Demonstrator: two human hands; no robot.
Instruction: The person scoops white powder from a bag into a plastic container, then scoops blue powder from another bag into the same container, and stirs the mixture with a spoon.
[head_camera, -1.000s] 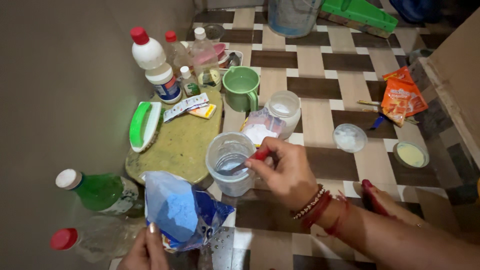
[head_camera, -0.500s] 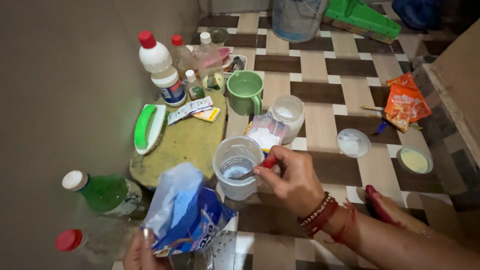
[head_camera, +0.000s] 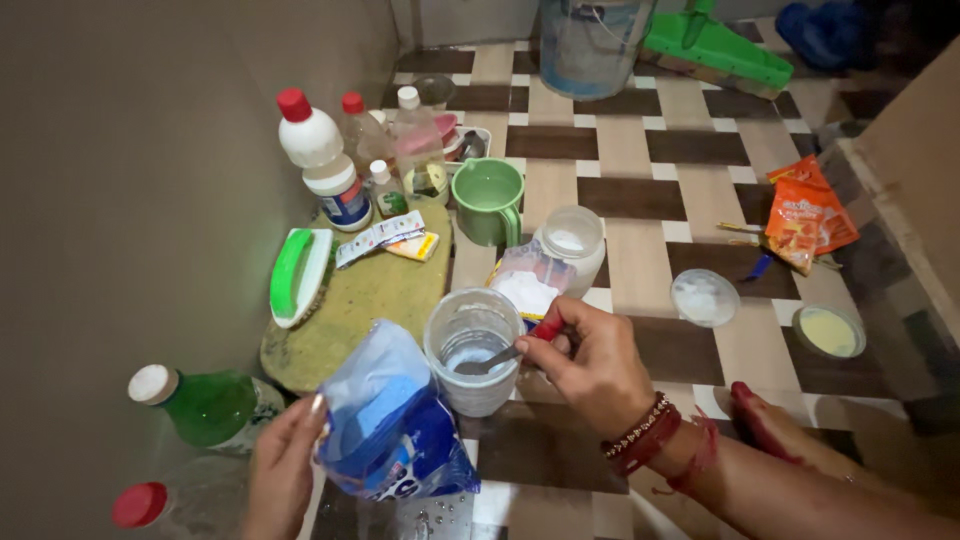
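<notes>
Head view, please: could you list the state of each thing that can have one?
Blue powder bag: open, held by left hand.
Clear cup: upright, uncovered.
Spoon: in the cup, held by right hand.
Green mug: upright, looks empty.
White jar: lid off.
Red-capped white bottle: capped, upright.
Green bottle: capped, tilted.

Blue powder pouch (head_camera: 385, 420), red-handled spoon (head_camera: 505, 350), clear cup (head_camera: 472, 350), green mug (head_camera: 488, 200), orange packets (head_camera: 808, 212), brown-and-beige checked floor (head_camera: 620, 140)
</notes>
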